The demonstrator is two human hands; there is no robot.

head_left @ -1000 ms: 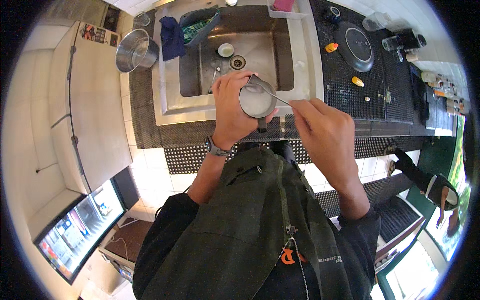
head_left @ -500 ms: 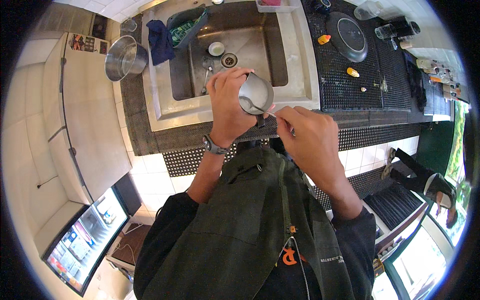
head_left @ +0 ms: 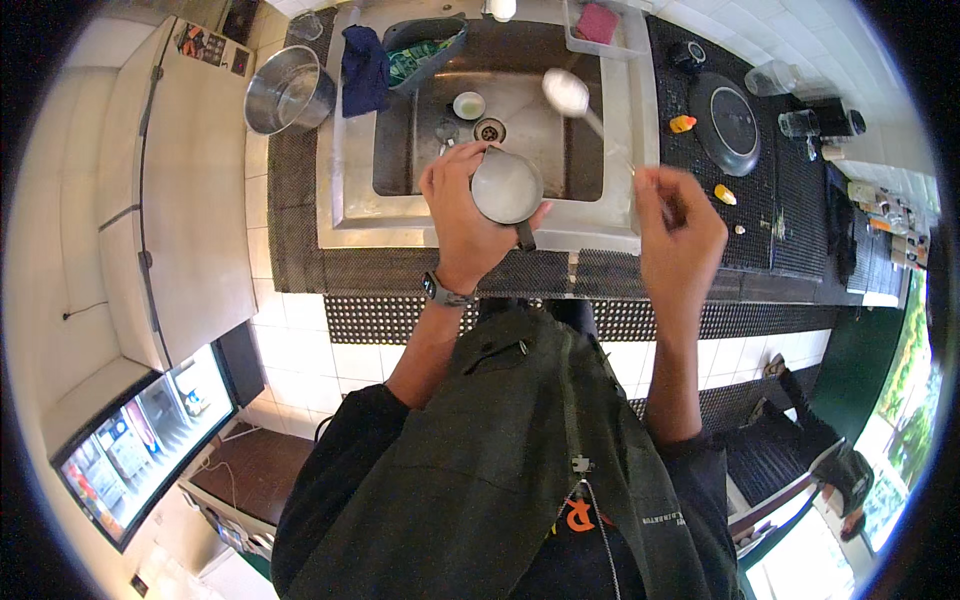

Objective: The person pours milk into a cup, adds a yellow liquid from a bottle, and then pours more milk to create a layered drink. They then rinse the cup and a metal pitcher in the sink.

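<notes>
My left hand point(head_left: 462, 215) is wrapped round a small metal pitcher point(head_left: 538, 192) above the front of the sink. Pale whitish contents point(head_left: 507, 187) show inside it, and its dark handle points toward me. Off to the right, my right hand point(head_left: 684, 225) pinches the end of a spoon point(head_left: 566, 93). The spoon's bowl, smeared by motion, is up over the sink and away from the pitcher. It looks whitish, but I cannot tell whether anything lies in it.
In the sink point(head_left: 555, 150) sits a small white bowl point(head_left: 469, 106) near the drain. A dark blue cloth point(head_left: 365, 70) and a steel pot point(head_left: 290, 90) are at the left. On the right mat rest an upturned dark pan point(head_left: 728, 125) and small yellow bottles. A person point(head_left: 845, 475) is far right.
The spoon has come out of the pitcher, and my right hand has swung it up and to the right. My left hand still holds the pitcher. The whole view has shifted slightly.
</notes>
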